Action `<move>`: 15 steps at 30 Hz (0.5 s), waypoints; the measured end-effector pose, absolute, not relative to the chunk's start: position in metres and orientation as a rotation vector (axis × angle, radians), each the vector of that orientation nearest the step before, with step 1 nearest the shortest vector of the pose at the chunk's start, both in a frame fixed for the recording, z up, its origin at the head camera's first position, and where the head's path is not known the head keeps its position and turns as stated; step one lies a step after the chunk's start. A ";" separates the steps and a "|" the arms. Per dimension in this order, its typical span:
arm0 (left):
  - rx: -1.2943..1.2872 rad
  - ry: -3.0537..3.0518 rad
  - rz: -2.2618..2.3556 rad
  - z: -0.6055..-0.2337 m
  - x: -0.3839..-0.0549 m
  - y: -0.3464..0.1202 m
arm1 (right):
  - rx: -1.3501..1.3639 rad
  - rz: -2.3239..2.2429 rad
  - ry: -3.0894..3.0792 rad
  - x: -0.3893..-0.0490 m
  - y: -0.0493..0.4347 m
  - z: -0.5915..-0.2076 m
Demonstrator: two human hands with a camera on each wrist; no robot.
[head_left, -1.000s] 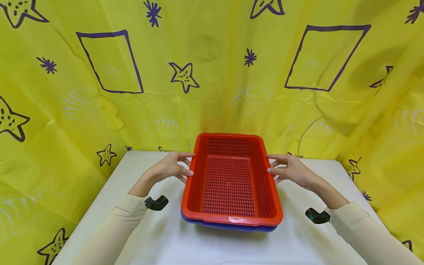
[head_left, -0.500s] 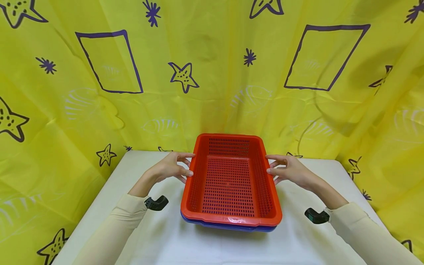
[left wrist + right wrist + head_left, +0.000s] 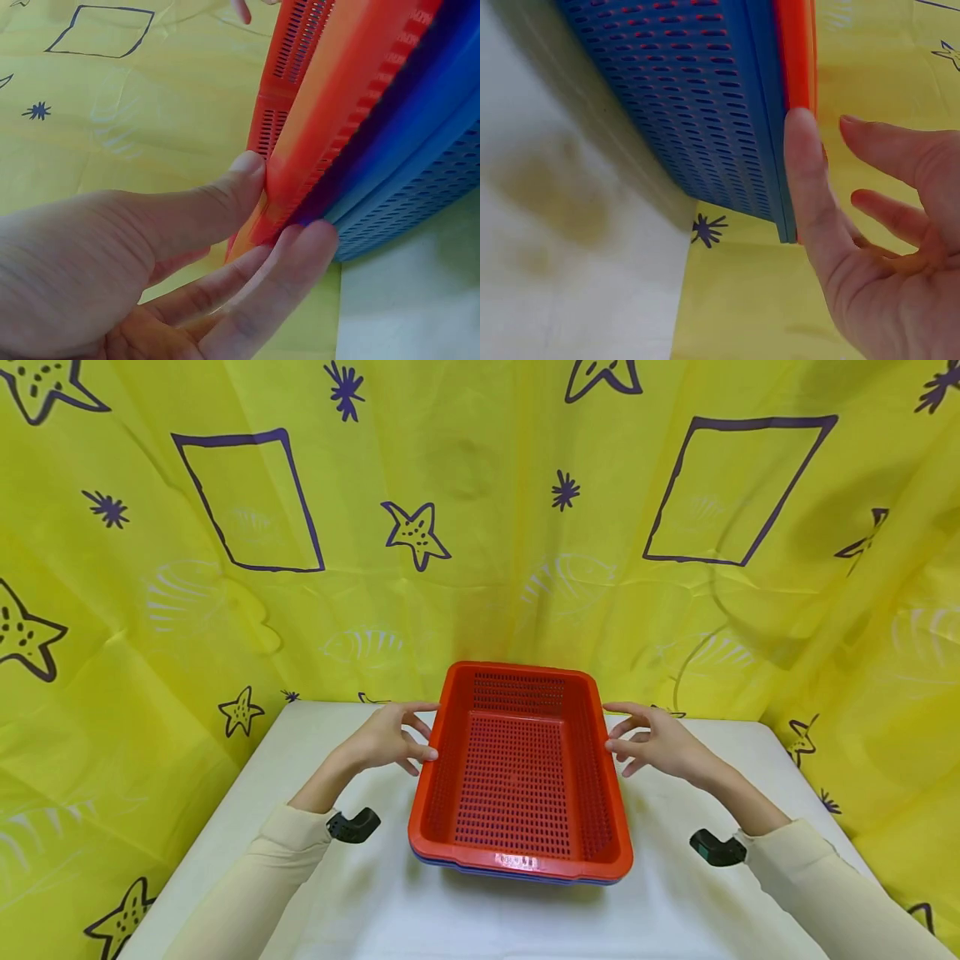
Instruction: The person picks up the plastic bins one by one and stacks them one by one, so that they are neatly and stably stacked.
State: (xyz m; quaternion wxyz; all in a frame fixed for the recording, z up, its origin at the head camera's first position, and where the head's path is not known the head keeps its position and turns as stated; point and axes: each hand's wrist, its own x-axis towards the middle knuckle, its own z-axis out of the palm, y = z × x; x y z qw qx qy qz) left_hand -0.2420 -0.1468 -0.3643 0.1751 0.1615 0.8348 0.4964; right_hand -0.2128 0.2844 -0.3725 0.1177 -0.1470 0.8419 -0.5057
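Note:
A red perforated plastic basket (image 3: 513, 777) sits nested in blue perforated basketry (image 3: 690, 97), whose rim shows below it; how many blue baskets there are cannot be told. At its left side my left hand (image 3: 386, 735) pinches the red rim: in the left wrist view the thumb (image 3: 244, 169) lies along the red edge and the other fingers (image 3: 285, 285) come from below, near the blue rim. Across from it, my right hand (image 3: 663, 743) is loosely spread. In the right wrist view one finger (image 3: 806, 165) touches the red rim's edge while others stand apart from it.
The baskets stand on a white table (image 3: 360, 893). Yellow curtain (image 3: 510, 527) with purple drawings hangs close behind and along both sides. Dark wrist devices (image 3: 354, 825) sit at both cuffs.
The red basket's front edge has shifted slightly left over the blue. My right fingers have loosened and lifted a little away from the rim; the left hand has barely moved.

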 end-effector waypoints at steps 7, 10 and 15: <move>0.543 2.424 1.389 -0.366 -0.239 -0.155 | -0.448 -1.447 2.527 -0.213 0.287 -0.370; 0.562 2.412 1.405 -0.367 -0.239 -0.158 | -0.446 -1.447 2.526 -0.213 0.287 -0.372; 0.561 2.394 1.417 -0.369 -0.239 -0.160 | -0.439 -1.450 2.529 -0.213 0.288 -0.375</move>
